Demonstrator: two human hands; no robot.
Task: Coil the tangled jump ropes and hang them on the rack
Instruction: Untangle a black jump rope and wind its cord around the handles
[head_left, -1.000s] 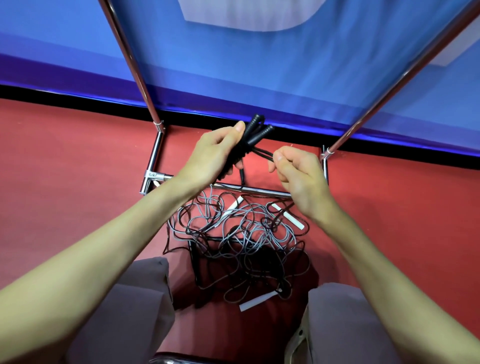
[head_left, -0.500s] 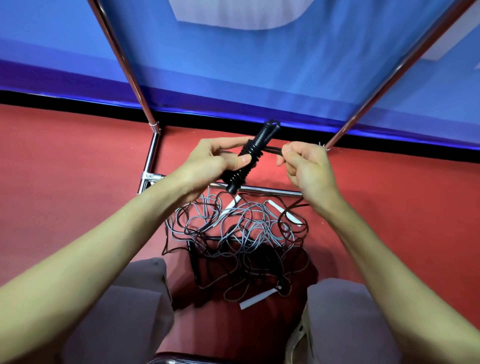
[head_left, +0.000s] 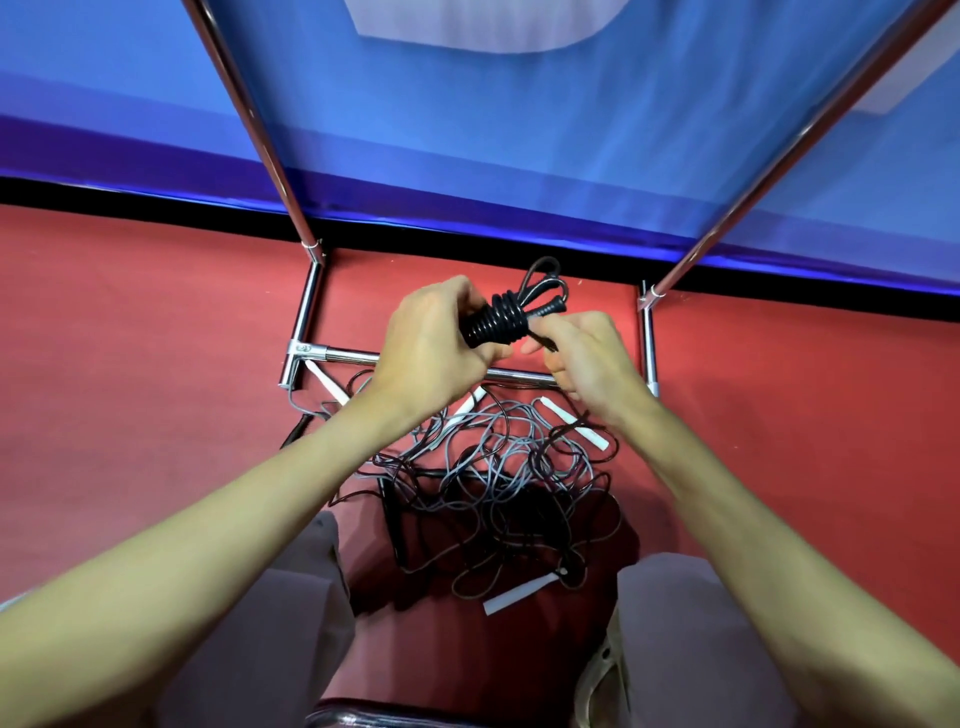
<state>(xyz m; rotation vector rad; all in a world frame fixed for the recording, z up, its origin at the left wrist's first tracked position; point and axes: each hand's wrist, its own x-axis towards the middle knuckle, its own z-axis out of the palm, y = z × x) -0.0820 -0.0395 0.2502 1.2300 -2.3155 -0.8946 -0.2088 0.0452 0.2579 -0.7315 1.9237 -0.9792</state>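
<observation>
— What lay nearest?
— The tangled ropes (head_left: 498, 483) on the red floor (head_left: 130, 364), between the knees.
— And above?
— The left hand (head_left: 431, 343) gripped the black coiled rope (head_left: 501, 322); the right hand (head_left: 587, 358) pinched its cord end, before the rack (head_left: 306, 306)

Both bare forearms reach forward and converge. The left hand (head_left: 431, 338) curls round the black rope bundle (head_left: 496, 325); the right hand (head_left: 592, 358), just beside it, pinches the cord's end.
</observation>
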